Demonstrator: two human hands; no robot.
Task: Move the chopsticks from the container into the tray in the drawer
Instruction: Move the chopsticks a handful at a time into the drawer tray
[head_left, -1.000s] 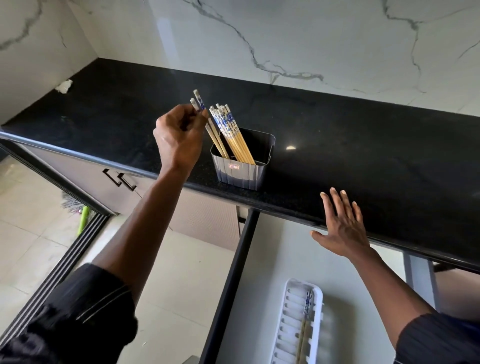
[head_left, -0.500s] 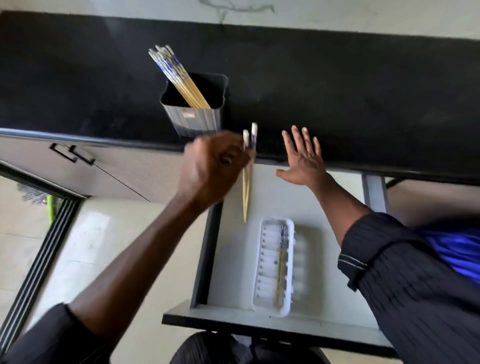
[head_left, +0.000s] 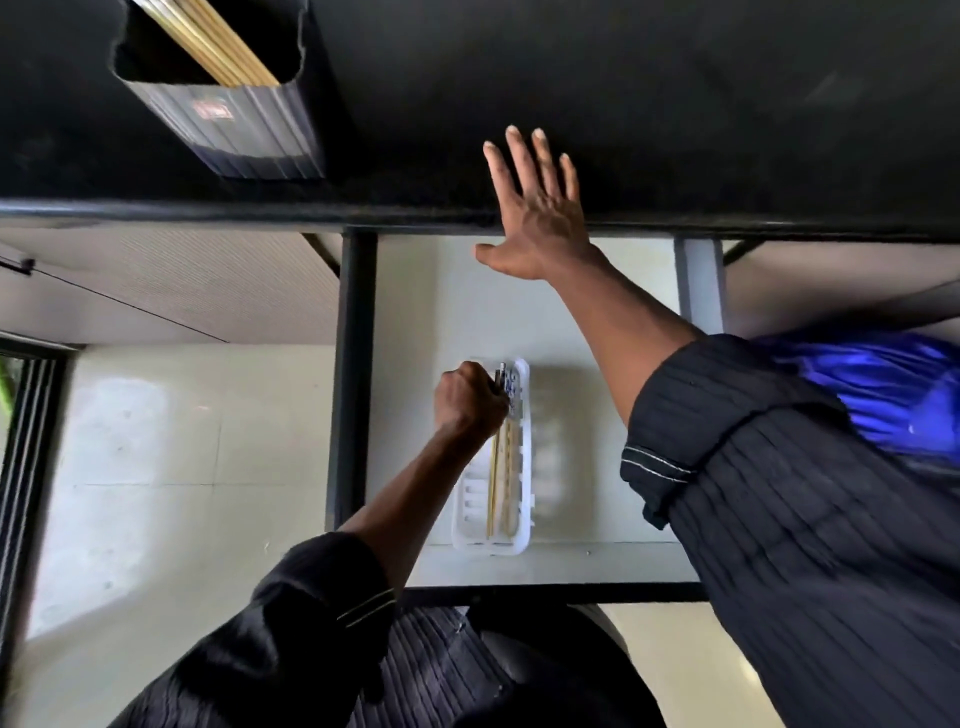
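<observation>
Gripping a pair of chopsticks (head_left: 493, 467) near their patterned top ends, the left hand (head_left: 467, 402) is closed in a fist over the far end of the white tray (head_left: 522, 540). The pair lies lengthwise in the tray, tips pointing toward the near end; whether it rests fully on the tray floor can't be told. Another pair (head_left: 511, 478) lies just beside it in the tray, to the right. Tray sits on the pale floor of the open drawer (head_left: 426, 322), close to the drawer's near edge.

Right hand (head_left: 537, 213) is open, fingers spread, palm flat on the front edge of the black counter (head_left: 675, 104) above the drawer, holding nothing.

Grey ribbed container (head_left: 244, 124) stands on the counter at upper left, well apart from the tray, with more chopsticks (head_left: 223, 47) leaning inside it, their upper ends cut off by the frame. Dark sleeves (head_left: 311, 613) on both arms.
</observation>
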